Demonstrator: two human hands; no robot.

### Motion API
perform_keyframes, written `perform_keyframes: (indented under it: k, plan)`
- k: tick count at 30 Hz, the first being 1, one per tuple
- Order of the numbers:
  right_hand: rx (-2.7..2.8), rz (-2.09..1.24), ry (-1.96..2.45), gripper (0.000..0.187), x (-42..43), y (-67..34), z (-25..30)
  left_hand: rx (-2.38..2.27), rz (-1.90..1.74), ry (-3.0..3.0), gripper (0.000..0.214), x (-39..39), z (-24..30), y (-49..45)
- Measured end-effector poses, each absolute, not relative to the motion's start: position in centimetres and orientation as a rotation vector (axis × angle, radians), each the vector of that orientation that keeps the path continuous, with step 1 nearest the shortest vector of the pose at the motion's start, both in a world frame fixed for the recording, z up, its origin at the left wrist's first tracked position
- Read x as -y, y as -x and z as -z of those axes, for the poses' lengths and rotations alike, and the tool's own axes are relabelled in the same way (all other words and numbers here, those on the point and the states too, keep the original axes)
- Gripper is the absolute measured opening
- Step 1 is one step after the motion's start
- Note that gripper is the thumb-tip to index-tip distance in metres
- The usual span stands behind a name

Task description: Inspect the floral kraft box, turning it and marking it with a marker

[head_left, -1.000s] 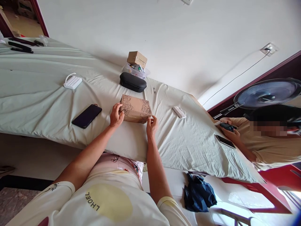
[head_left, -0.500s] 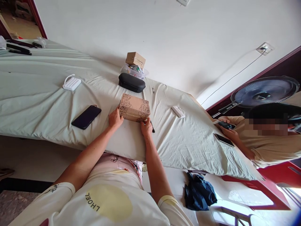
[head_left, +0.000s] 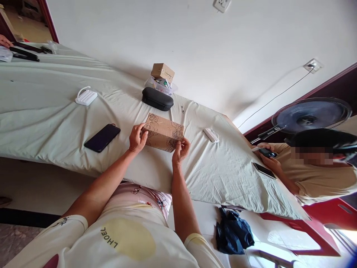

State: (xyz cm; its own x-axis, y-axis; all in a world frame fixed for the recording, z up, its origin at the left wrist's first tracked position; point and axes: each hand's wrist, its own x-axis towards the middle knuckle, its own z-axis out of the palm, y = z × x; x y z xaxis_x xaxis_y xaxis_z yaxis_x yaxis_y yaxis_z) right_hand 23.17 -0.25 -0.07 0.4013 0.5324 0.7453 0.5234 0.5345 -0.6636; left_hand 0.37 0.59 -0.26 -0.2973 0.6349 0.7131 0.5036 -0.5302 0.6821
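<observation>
A small cardboard box (head_left: pixel 164 131) with black line drawings near its corners is between my hands, over the cloth-covered table (head_left: pixel 214 169). My left hand (head_left: pixel 137 139) grips its left end, with thumb and fingers at the near corner. At the right near corner, my right hand (head_left: pixel 180 150) pinches the box between thumb and fingers. The box looks slightly tilted; whether its underside touches the cloth I cannot tell. Left of my left hand lies a dark phone (head_left: pixel 102 138). Behind the box sits a black zip case (head_left: pixel 157 99).
Behind the case, a plastic tub (head_left: pixel 167 89) carries another cardboard box (head_left: pixel 162 71). White devices lie left (head_left: pixel 87 97) and right (head_left: pixel 211 135). A person (head_left: pixel 315 178) at the right holds a dark device, near a phone (head_left: pixel 264 170) and fan (head_left: pixel 309 116). Another person's hand (head_left: pixel 5 41) shows far left.
The box has turned in my hands and shifted a little right, showing other faces. My right hand has moved up and right with it. The dark pen-like object beside that hand is out of sight.
</observation>
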Motion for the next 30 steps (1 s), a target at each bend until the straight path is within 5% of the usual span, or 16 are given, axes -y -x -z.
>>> perform_keyframes:
  k: [12, 23, 30]
  plan:
    - [1.343, -0.246, 1.441, 0.045, -1.4, -23.8, 2.3, -1.688, -1.740, -1.680, 0.020, -3.2, 3.1, 0.2]
    - [1.491, -0.243, 1.726, 0.074, -0.9, -23.4, 2.9, -2.042, -1.143, -1.820, 0.044, -1.8, 2.1, -0.1]
    - [1.415, -0.194, 1.410, 0.062, -0.9, -23.2, 2.1, -1.931, -1.623, -1.763, 0.052, -2.1, 1.8, 0.1]
